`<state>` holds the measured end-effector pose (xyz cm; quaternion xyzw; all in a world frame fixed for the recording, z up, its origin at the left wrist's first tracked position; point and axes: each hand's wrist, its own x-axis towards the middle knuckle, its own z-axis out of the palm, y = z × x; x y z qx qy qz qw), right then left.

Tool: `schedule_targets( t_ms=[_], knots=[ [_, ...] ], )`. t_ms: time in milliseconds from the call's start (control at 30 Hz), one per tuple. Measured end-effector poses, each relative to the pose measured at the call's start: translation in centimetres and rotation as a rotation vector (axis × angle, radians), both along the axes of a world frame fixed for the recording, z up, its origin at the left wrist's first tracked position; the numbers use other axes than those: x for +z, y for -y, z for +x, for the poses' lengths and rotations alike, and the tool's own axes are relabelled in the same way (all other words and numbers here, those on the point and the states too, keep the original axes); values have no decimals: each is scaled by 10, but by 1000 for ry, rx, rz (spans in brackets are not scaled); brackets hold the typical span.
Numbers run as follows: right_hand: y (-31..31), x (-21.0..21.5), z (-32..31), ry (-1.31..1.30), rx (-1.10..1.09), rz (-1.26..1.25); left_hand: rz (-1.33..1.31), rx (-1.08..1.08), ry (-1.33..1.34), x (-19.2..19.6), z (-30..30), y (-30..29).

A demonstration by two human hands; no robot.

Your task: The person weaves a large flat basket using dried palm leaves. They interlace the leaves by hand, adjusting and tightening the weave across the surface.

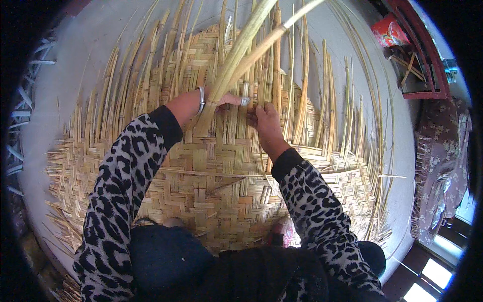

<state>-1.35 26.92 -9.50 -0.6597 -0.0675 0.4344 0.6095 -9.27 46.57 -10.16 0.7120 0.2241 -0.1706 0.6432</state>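
A half-woven mat [211, 186] of flat, pale yellow reed strips spreads in front of me. My left hand [230, 99] is at the weave's far part, under thick raised reed strips [236, 58] that lean across it. One of its fingers points right, its tip wrapped in something whitish; the other fingers are mostly hidden, and the hand appears closed on strips. Close beside it on the right, my right hand [268, 123] has its fingers bent and pinched on a narrow reed strip at the weave. A silver bracelet [201, 99] circles my left wrist.
Long loose strip ends [108, 95] fan out from the mat's far edge over the grey floor [60, 95]. A loose strip [186, 172] crosses the weave. At right stand a dark red wooden frame [427, 50], a red patterned container [390, 32] and a brown flowered cloth [437, 136].
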Motion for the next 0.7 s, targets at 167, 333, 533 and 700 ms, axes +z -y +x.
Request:
schedule_targets(
  t_ms=[167, 333, 533, 700],
  knots=[
    [-1, 1, 7, 119, 182, -98, 210, 72, 187, 33, 3, 2],
    [0, 9, 32, 133, 662, -122, -99, 349, 232, 26, 7, -3],
    [-1, 4, 44, -14, 622, -83, -195, 765, 424, 38, -13, -40],
    [8, 4, 42, 292, 587, -234, -3, 891, 537, 65, -94, -58]
  ],
)
